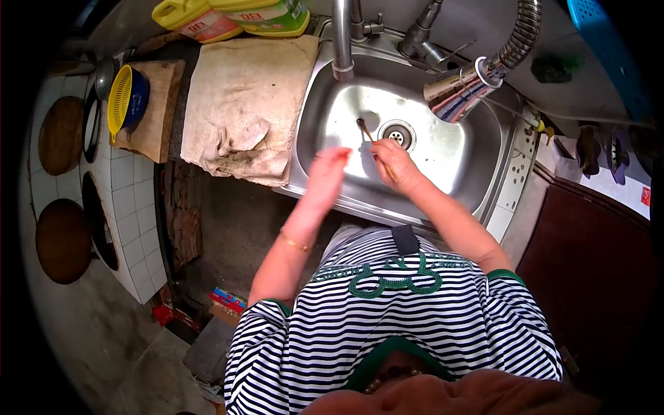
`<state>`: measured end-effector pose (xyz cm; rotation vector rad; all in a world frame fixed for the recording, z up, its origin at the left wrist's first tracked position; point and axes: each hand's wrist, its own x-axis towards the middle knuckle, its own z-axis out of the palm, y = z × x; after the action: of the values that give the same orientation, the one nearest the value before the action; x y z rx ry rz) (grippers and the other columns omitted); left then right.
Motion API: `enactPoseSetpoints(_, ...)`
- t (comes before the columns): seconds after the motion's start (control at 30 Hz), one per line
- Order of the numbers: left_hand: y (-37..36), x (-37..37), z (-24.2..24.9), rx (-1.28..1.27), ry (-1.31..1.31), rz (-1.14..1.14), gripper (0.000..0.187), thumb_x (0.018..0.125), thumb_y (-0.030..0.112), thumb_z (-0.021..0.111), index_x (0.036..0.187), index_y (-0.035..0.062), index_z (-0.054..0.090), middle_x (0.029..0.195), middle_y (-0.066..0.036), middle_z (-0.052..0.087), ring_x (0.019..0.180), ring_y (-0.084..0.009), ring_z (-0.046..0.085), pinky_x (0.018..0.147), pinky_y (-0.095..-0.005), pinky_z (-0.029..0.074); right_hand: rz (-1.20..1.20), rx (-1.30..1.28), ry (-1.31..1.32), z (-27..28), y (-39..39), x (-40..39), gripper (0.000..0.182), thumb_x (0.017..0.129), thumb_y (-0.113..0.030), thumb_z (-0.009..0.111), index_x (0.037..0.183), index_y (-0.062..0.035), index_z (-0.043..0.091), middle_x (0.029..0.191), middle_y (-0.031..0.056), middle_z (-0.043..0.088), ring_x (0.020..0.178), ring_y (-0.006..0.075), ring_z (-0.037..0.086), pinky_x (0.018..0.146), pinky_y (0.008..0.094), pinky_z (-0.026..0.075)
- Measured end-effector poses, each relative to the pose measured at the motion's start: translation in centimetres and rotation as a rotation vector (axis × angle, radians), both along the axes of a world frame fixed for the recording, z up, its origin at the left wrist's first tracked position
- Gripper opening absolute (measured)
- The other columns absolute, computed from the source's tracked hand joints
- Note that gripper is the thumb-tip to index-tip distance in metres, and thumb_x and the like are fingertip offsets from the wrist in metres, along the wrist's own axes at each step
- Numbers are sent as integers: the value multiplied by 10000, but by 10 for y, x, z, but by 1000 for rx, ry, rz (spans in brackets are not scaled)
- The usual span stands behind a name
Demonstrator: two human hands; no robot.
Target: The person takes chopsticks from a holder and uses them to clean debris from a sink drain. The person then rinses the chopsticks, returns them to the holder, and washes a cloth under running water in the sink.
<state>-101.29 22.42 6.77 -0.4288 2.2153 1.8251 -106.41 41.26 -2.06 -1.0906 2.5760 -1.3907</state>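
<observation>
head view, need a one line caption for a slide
Over a steel sink, the right hand grips chopsticks while the open left hand hovers beside them.

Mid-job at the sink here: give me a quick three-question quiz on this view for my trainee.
1. Multiple choice: what does the right hand grip over the stainless steel sink basin? A) a yellow sponge B) a thin brown wooden stick C) a white cup
2. True or false: the yellow plastic strainer lies inside the sink.
3. Fill in: the crumpled beige cloth lies to the sink's ____ in this view.
Key: 1 B; 2 false, it sits on the wooden board at far left; 3 left.
</observation>
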Motion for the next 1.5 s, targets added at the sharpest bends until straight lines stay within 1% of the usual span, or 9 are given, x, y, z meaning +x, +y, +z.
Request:
enactPoseSetpoints(0.07, 36, 0, -1, 371, -410, 47, 328, 869, 215, 486, 1119, 3, 498, 885, -88, 577, 715, -161, 589, 613, -283, 491, 32, 44, 5, 6, -5, 4, 279, 682, -27, 585, 956, 11, 549, 978, 187, 557, 900, 355, 533, 772, 390, 463)
enactPoseSetpoints(0.27, 58, 0, 9, 151, -405, -152, 486, 861, 206, 506, 1231, -32, 300, 757, -94, 537, 590, -149, 583, 477, -255, 483, 6, 56, -11, -1, -9, 0, 329, 616, -72, 623, 931, 7, 571, 989, 179, 561, 926, 356, 524, 789, 390, 461)
enactPoseSetpoints(0.37, 59, -14, 19, -3, -375, -222, 454, 841, 165, 502, 1202, -61, 344, 743, -138, 570, 590, -210, 594, 527, -317, 504, 30, -10, 21, -2, -9, -5, 282, 633, -66, 610, 906, -6, 575, 978, 159, 567, 910, 348, 523, 778, 386, 462)
enactPoseSetpoints(0.47, 59, -16, 11, -412, 33, -263, 393, 812, 126, 476, 1144, -77, 426, 771, -210, 605, 646, -311, 613, 633, -381, 509, 15, 55, -36, -3, -16, -6, 228, 660, -89, 601, 877, -18, 585, 946, 147, 578, 896, 341, 521, 784, 382, 456)
enactPoseSetpoints(0.57, 56, -19, 4, -550, 88, -268, 331, 798, 117, 439, 1055, -82, 505, 789, -251, 607, 725, -379, 612, 714, -415, 485, 5, 24, -53, -2, -22, -9, 200, 679, -113, 593, 858, -24, 599, 920, 143, 588, 892, 341, 522, 796, 378, 450)
enactPoseSetpoints(0.87, 34, -32, 3, -383, -397, -319, 320, 836, 166, 429, 1024, -66, 545, 859, -286, 610, 851, -415, 605, 742, -431, 474, 31, 74, -83, 6, -39, -8, 193, 667, -115, 590, 822, -1, 597, 880, 168, 579, 857, 349, 520, 792, 396, 445)
enactPoseSetpoints(1.0, 28, -28, -2, -522, -242, -362, 324, 827, 126, 414, 1078, -37, 536, 900, -276, 612, 883, -408, 597, 786, -454, 462, 41, 83, -95, 6, -42, -7, 201, 676, -72, 571, 854, 19, 588, 878, 174, 574, 851, 359, 518, 790, 408, 445)
enactPoseSetpoints(1.27, 18, -34, 9, -887, -343, -587, 353, 824, 92, 399, 1145, 13, 523, 869, -254, 625, 827, -399, 610, 761, -483, 480, -87, -57, -119, -6, -20, -4, 275, 734, -20, 577, 1003, 38, 579, 987, 219, 577, 901, 380, 539, 789, 408, 458)
enactPoseSetpoints(1.5, 22, -32, 17, -1008, -350, -729, 304, 832, 87, 417, 1090, -51, 500, 836, -217, 646, 806, -354, 643, 715, -433, 513, -126, 10, -296, 20, 26, -13, 221, 847, -94, 526, 1030, 20, 576, 895, 216, 590, 853, 363, 570, 756, 408, 459)
